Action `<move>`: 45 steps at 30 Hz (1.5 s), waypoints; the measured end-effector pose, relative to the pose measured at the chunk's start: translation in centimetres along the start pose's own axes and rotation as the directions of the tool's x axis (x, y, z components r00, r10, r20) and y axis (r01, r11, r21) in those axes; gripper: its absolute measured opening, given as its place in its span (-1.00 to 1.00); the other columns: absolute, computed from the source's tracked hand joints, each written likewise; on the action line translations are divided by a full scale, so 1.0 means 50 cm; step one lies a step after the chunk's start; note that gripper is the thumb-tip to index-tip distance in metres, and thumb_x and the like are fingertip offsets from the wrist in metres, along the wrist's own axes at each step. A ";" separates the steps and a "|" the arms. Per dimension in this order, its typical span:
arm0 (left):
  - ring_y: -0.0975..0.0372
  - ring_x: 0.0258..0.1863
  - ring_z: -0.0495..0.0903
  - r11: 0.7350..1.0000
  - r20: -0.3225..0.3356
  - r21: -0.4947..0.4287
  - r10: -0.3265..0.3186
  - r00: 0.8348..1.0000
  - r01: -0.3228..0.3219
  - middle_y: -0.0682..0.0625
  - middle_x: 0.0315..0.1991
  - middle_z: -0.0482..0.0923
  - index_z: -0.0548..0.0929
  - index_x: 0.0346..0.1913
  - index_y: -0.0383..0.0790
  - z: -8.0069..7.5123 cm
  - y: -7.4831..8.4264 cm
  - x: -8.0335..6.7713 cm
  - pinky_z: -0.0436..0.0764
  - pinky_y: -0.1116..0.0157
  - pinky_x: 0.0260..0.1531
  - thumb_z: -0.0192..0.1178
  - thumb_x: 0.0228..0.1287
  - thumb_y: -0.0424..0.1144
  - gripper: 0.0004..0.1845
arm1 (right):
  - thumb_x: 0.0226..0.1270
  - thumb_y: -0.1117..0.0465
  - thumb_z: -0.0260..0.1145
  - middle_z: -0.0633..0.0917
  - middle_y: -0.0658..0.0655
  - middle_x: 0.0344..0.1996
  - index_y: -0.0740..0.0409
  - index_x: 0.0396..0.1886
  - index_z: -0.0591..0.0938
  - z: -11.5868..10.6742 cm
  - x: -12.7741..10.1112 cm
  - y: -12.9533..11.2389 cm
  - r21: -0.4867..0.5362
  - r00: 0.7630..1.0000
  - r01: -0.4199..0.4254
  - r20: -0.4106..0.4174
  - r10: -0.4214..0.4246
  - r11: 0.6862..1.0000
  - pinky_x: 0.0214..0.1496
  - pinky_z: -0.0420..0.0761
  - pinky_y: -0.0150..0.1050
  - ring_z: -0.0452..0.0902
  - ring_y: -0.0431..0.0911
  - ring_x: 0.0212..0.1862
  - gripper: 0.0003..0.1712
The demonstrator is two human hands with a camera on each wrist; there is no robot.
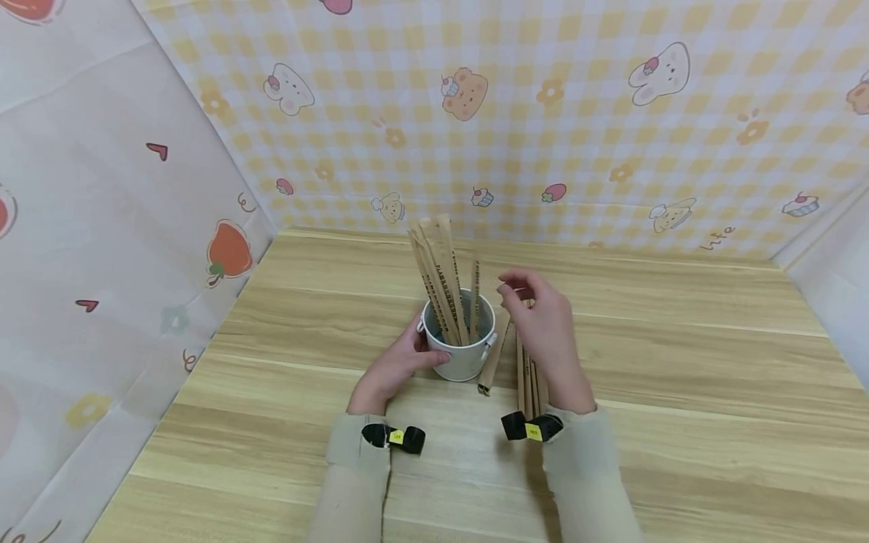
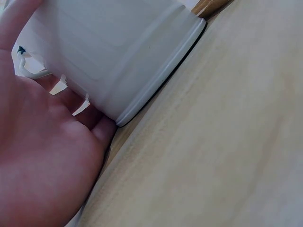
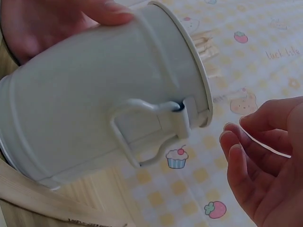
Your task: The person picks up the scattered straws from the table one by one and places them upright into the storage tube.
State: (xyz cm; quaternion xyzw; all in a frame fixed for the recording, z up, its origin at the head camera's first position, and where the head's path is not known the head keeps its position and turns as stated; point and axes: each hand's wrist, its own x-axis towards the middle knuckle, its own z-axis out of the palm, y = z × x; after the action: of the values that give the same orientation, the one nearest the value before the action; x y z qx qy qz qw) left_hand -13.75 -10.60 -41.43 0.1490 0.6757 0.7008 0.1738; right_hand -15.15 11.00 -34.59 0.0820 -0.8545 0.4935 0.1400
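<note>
My left hand grips the left side of a small white metal bucket, its thumb on the front wall and fingers curled around the side. Several long, narrow brown paper packets with black lettering stand in the bucket, leaning left. One shorter-looking packet stands apart at the bucket's right side, slightly blurred. Just right of the rim, my right hand hovers with loosely bent fingers; nothing shows between them in the right wrist view. The bucket's side handle faces that hand.
One brown packet lies on the wooden table beside the bucket's right wall. More packets lie side by side under my right forearm, partly hidden. A checked cloth hangs behind the table, and a white printed cloth hangs at left.
</note>
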 end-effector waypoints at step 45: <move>0.12 0.28 0.08 1.000 0.009 -0.016 0.001 1.000 -0.001 -0.09 0.32 0.04 -0.15 0.39 0.06 0.001 0.001 0.002 0.10 0.17 0.22 0.22 -0.01 -0.43 -0.01 | 0.10 0.16 0.27 0.56 0.23 -0.24 0.30 0.12 0.38 -0.033 -0.001 0.166 -0.391 0.869 -0.253 0.310 0.385 0.885 -0.18 0.45 -0.06 0.46 0.05 -0.23 -0.41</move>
State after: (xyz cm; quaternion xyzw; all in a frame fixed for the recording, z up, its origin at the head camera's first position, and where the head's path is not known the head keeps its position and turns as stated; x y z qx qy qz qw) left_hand -13.84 -10.51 -41.41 0.1511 0.6692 0.7056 0.1776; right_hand -17.17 16.57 -40.64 0.0060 -0.9383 0.3307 -0.1005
